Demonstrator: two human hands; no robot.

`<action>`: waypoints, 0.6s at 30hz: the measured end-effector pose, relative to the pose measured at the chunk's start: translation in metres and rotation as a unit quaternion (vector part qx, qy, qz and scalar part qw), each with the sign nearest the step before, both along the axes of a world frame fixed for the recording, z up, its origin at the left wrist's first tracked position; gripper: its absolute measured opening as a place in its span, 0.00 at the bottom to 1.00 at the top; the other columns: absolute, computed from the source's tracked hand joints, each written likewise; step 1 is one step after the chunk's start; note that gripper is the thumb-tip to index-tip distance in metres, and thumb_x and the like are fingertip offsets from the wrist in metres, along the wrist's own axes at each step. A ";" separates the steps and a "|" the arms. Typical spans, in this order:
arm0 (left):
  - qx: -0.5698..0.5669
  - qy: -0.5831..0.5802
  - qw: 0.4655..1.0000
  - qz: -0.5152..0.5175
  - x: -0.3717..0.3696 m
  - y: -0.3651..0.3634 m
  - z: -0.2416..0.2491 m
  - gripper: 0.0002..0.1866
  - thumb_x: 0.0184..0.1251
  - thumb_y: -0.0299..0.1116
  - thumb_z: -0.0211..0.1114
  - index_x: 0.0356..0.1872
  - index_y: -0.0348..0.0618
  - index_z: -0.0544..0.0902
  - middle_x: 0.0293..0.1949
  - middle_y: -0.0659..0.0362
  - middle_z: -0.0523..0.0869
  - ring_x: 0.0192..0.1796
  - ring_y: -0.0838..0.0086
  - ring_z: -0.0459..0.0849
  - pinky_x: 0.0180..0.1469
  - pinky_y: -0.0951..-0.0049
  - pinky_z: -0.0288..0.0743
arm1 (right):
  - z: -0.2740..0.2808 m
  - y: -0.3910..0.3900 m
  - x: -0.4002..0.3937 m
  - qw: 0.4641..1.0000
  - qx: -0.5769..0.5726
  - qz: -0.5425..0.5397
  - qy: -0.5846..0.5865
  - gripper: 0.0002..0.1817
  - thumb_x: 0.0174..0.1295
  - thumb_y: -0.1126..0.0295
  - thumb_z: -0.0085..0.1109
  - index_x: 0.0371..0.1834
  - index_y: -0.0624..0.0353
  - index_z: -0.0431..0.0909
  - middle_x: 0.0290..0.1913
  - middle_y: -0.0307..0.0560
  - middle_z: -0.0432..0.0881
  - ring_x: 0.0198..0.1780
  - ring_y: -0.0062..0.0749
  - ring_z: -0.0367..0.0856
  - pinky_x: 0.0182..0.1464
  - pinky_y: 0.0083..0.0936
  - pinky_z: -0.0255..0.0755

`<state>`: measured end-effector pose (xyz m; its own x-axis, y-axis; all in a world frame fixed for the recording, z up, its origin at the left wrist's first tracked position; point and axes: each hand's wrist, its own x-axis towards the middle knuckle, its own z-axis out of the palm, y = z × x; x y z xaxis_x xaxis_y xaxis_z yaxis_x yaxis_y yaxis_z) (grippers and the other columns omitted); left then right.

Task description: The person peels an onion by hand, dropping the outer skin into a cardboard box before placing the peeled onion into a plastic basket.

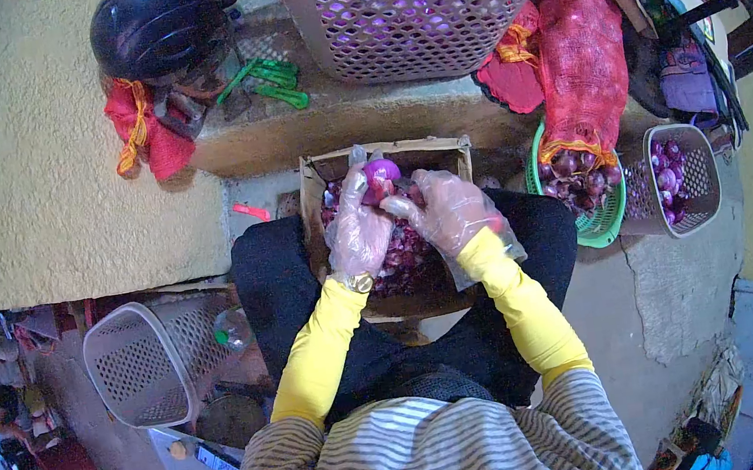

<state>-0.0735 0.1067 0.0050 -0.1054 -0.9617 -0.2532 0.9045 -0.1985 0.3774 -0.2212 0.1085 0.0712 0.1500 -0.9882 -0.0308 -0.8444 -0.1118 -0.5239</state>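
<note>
My left hand (363, 232), in a clear plastic glove, grips a purple-red onion (380, 175) over a cardboard box (405, 307) between my knees. My right hand (449, 208), gloved too, is closed beside the onion, with the thumb reaching toward its lower side. Whatever lies between those fingers is too small or hidden to make out. Under both hands the box holds a heap of loose onion skins (400, 265). Yellow sleeves cover my forearms, and a watch (361, 284) sits on the left wrist.
A large perforated basket (430, 61) of onions stands on the ledge ahead. To the right, a red mesh sack (577, 56) spills onions into a green basket (533, 157), beside a smaller basket (709, 177) with peeled onions. At left are another basket (154, 316) and a bottle (235, 330).
</note>
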 end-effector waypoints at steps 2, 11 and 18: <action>-0.006 -0.003 1.000 -0.008 0.002 0.000 -0.003 0.25 0.77 0.35 0.60 0.72 0.51 0.71 0.67 0.54 0.77 0.63 0.67 0.77 0.65 0.63 0.75 | -0.001 0.000 0.000 1.000 0.005 0.000 -0.001 0.31 0.59 0.35 0.63 0.32 0.58 0.80 0.33 0.57 0.85 0.37 0.56 0.86 0.40 0.49 0.78; 0.001 0.031 0.999 -0.010 -0.002 -0.001 -0.001 0.28 0.75 0.36 0.56 0.75 0.48 0.67 0.71 0.49 0.72 0.68 0.62 0.74 0.73 0.58 0.67 | 0.001 0.002 0.001 1.000 -0.013 0.004 -0.008 0.30 0.61 0.37 0.62 0.34 0.59 0.81 0.34 0.58 0.85 0.38 0.57 0.85 0.41 0.48 0.78; 0.002 0.052 0.999 -0.011 -0.004 -0.001 0.003 0.28 0.77 0.44 0.60 0.74 0.47 0.68 0.67 0.52 0.75 0.66 0.63 0.74 0.71 0.58 0.69 | -0.003 0.002 -0.001 0.999 -0.049 0.006 -0.002 0.29 0.62 0.38 0.63 0.35 0.59 0.82 0.32 0.58 0.85 0.36 0.57 0.86 0.37 0.47 0.78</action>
<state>-0.0778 0.1056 0.0084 -0.1522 -0.9579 -0.2436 0.9345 -0.2197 0.2800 -0.2218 0.1104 0.0680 0.1610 -0.9847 0.0664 -0.8408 -0.1721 -0.5132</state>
